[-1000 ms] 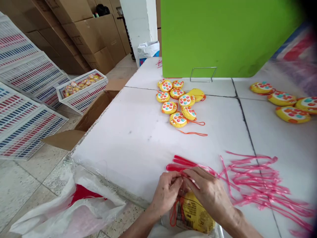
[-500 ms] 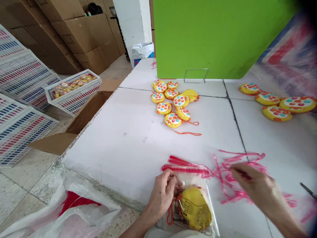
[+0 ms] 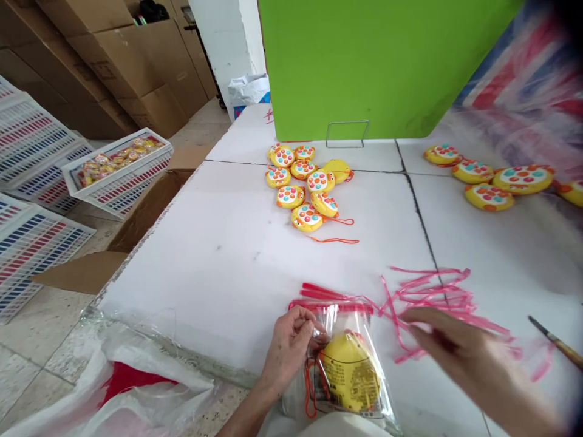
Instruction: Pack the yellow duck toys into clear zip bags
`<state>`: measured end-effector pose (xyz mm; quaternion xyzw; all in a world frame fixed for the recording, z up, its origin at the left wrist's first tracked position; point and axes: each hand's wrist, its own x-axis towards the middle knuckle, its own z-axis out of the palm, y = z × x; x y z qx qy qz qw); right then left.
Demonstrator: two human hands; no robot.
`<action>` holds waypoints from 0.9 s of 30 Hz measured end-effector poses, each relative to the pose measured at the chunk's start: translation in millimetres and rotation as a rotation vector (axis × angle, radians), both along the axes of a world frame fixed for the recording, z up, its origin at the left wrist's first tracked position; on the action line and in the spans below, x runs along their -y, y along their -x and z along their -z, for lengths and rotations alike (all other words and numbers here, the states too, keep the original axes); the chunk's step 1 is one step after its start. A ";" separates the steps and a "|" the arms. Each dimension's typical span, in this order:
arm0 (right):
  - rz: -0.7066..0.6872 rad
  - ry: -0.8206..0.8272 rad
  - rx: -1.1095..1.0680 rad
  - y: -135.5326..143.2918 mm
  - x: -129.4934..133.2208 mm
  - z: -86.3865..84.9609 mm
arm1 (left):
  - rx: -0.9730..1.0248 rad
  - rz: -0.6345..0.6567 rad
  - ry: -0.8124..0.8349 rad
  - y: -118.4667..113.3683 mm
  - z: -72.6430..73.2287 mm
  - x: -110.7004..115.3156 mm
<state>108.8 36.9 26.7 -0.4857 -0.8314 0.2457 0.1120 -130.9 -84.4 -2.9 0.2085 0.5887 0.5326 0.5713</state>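
My left hand pinches the left side of a clear plastic bag with a red band along its top. Inside the bag is a yellow toy, its plain back with dark print facing up and an orange cord loop beside it. To the right, my right hand hovers over loose pink plastic strips, its fingers closed together and somewhat blurred. Whatever its fingertips hold is hard to make out. Red strips lie just beyond the bag's top edge.
Several yellow toys with coloured dots lie mid-table, more at the right. A green board stands behind. A thin pointed tool lies at right. Beyond the left edge are an open carton and white plastic baskets.
My right hand has shifted slightly toward the bag, over the pink strips. My left hand keeps its pinch on the bag. The view has turned a little to the right.
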 end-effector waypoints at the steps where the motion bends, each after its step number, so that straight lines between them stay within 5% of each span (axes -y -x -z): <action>1: -0.126 0.061 -0.018 21.8 7.8 -1.8 | -0.004 -0.004 -0.001 0.0 0.1 0.4; 5: -0.395 0.206 -0.065 60.9 19.8 1.9 | -0.011 -0.005 -0.019 -0.3 1.7 3.5; 12: -0.012 0.180 -0.019 27.2 0.2 14.8 | 0.034 -0.013 -0.006 -1.1 0.9 5.9; 20: -0.069 0.536 -0.126 51.3 5.5 32.8 | 0.041 -0.009 0.009 0.2 -0.1 10.0; 27: -0.146 0.509 -0.228 31.3 5.1 40.3 | -0.045 -0.033 0.077 4.8 3.9 17.2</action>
